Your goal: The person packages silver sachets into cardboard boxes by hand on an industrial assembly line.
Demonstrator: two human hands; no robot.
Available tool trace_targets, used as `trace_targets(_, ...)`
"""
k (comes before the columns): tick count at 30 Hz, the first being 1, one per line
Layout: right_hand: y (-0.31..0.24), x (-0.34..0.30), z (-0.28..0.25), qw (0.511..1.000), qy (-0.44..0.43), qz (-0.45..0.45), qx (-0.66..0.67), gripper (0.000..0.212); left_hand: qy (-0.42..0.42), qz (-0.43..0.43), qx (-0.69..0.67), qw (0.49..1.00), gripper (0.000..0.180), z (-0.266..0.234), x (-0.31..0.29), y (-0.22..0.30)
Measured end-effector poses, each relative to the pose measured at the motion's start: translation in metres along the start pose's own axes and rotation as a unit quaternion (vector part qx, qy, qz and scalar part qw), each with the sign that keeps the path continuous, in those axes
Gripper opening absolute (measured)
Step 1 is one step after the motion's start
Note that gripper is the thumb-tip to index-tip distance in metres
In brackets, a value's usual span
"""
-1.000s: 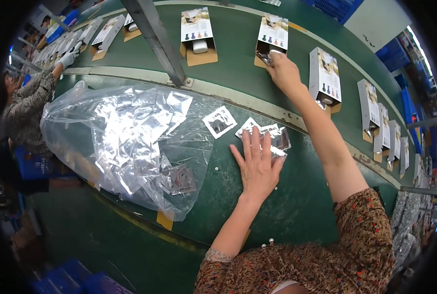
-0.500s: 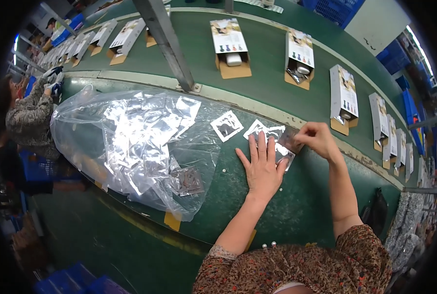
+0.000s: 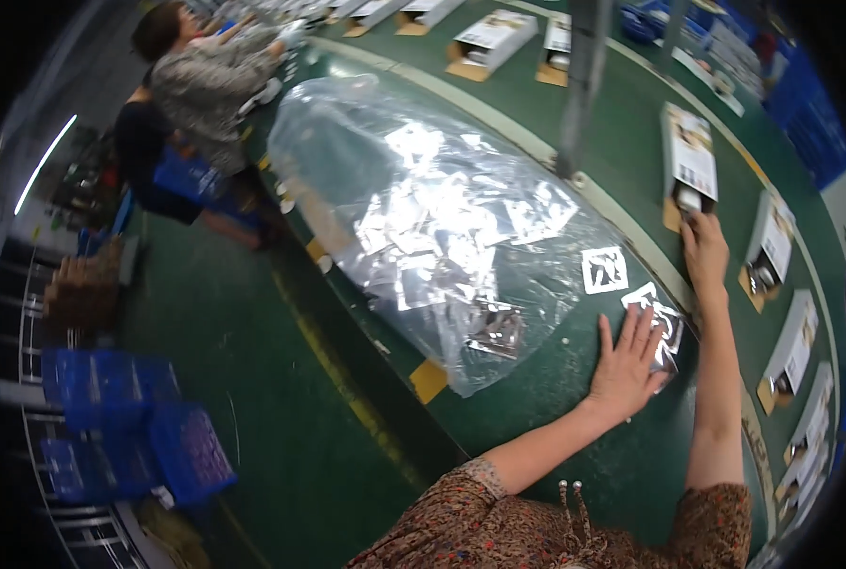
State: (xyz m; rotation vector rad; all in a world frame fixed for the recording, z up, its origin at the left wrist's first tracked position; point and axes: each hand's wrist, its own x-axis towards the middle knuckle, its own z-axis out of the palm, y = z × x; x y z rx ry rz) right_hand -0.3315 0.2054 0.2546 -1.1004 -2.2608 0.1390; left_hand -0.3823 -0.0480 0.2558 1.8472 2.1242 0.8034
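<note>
My left hand (image 3: 624, 370) lies flat with fingers spread on a few silver foil packets (image 3: 669, 327) on the green table. Another foil packet (image 3: 605, 269) rests beside them. My right hand (image 3: 706, 254) reaches over the conveyor to the near, open end of a white printed box (image 3: 690, 147). Its fingers are curled in at the opening, by a white item (image 3: 688, 200) inside; whatever they grip is hidden. Left of my hands lies a large clear plastic bag (image 3: 337, 142) full of silver packets (image 3: 442, 218), with a darker packet (image 3: 496, 329) near its mouth.
Several more open boxes (image 3: 773, 237) stand along the green conveyor (image 3: 622, 123). A metal post (image 3: 582, 95) rises at the table's far edge. A co-worker (image 3: 205, 85) works at the far left. Blue crates (image 3: 110, 389) are stacked on the floor at left.
My right hand has gone from the packets to the box on the conveyor; the packet it pinched no longer shows. My left hand stays on the packets. The view has turned left.
</note>
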Motion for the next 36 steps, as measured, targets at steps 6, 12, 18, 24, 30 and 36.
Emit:
trace_targets(6, -0.054, -0.118, -0.087, 0.973, -0.119, 0.119, 0.161, 0.03, 0.015, 0.008, -0.022, 1.0, 0.076, -0.018, -0.026, 0.001)
trace_targets(12, -0.066, -0.136, -0.132, 0.96, -0.183, 0.178, 0.117, 0.043, 0.023, 0.011, -0.037, 0.999, 0.075, -0.018, -0.021, 0.03)
trace_targets(18, -0.048, -0.124, -0.157, 0.942, -0.17, 0.239, 0.163, 0.046, 0.008, 0.014, -0.024, 1.0, 0.072, -0.012, -0.007, 0.06)
trace_targets(24, 0.026, -0.13, -0.14, 0.932, -0.085, 0.263, 0.235, 0.013, -0.025, 0.025, -0.016, 0.999, 0.073, 0.028, 0.03, 0.088)
trace_targets(30, 0.105, -0.109, -0.132, 0.91, -0.021, 0.261, 0.32, 0.011, -0.034, 0.026, 0.041, 0.998, 0.083, 0.081, 0.086, 0.113)
trace_targets(36, 0.135, -0.091, -0.116, 0.88, -0.041, 0.273, 0.387, 0.01, -0.02, -0.012, 0.058, 0.998, 0.088, 0.098, 0.106, 0.113)
